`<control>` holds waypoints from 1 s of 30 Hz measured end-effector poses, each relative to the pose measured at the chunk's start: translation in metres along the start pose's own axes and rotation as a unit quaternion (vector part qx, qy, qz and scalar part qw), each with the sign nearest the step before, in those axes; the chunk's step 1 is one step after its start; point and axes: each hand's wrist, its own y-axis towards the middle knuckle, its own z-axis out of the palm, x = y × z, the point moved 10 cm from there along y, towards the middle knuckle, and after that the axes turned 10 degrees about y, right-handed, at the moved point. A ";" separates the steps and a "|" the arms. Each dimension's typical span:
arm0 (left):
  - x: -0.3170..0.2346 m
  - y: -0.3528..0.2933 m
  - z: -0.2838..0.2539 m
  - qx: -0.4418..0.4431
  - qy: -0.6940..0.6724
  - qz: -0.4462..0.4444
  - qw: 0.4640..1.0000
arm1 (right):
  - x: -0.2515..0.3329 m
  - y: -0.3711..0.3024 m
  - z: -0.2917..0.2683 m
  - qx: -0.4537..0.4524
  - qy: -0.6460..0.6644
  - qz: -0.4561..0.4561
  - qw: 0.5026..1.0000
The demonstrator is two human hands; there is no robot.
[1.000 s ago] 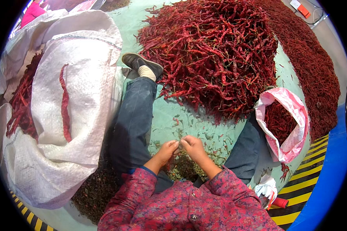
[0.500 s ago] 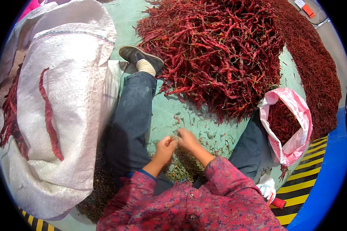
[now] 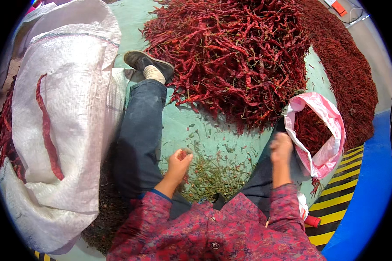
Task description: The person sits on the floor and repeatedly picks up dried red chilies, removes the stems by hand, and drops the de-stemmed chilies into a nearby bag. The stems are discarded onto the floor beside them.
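My left hand [image 3: 177, 166] is closed round dried red chilies [image 3: 184, 154], bits of red showing at its top and lower edge. It is above the loose green stems [image 3: 211, 178] between my legs. My right hand [image 3: 281, 147] is out to the right over my right leg, close beside a pink and white sack [image 3: 311, 156] with dark red chilies [image 3: 310, 128] inside. Motion smears its fingers, so whether it holds anything cannot be made out. In front of me lies a large heap of dried red chilies [image 3: 231, 56].
A big white woven sack [image 3: 69, 113] lies on my left with one long chili [image 3: 48, 126] on it. Another dark red heap [image 3: 342, 74] spreads at the far right. Yellow-black striped edging [image 3: 335, 204] borders the blue floor [image 3: 363, 187]. A red cylinder [image 3: 312, 221] lies near my right sleeve.
My hands were together over the stems; now they are apart. My right hand has swung right toward the pink and white sack, while red chilies now show in my left hand. The view has shifted slightly.
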 end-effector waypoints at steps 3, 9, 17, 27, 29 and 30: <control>0.000 0.002 0.007 0.004 0.002 0.019 1.000 | 0.062 0.001 -0.060 -0.123 0.169 -0.048 0.977; 0.008 0.003 0.006 0.013 0.018 -0.008 1.000 | -0.086 -0.055 0.113 0.194 -0.290 0.096 0.932; 0.011 0.005 -0.009 -0.031 0.002 -0.026 0.999 | -0.180 0.008 0.213 0.158 -0.439 0.043 0.884; 0.006 0.003 0.008 0.016 0.000 -0.032 0.999 | -0.190 -0.156 0.150 0.364 -0.293 0.278 0.839; 0.014 0.002 0.014 0.058 -0.005 -0.048 0.997 | -0.187 -0.171 0.151 0.401 -0.412 0.147 0.805; 0.014 0.002 0.018 0.072 -0.004 -0.052 0.996 | -0.183 -0.177 0.158 0.412 -0.475 0.062 0.775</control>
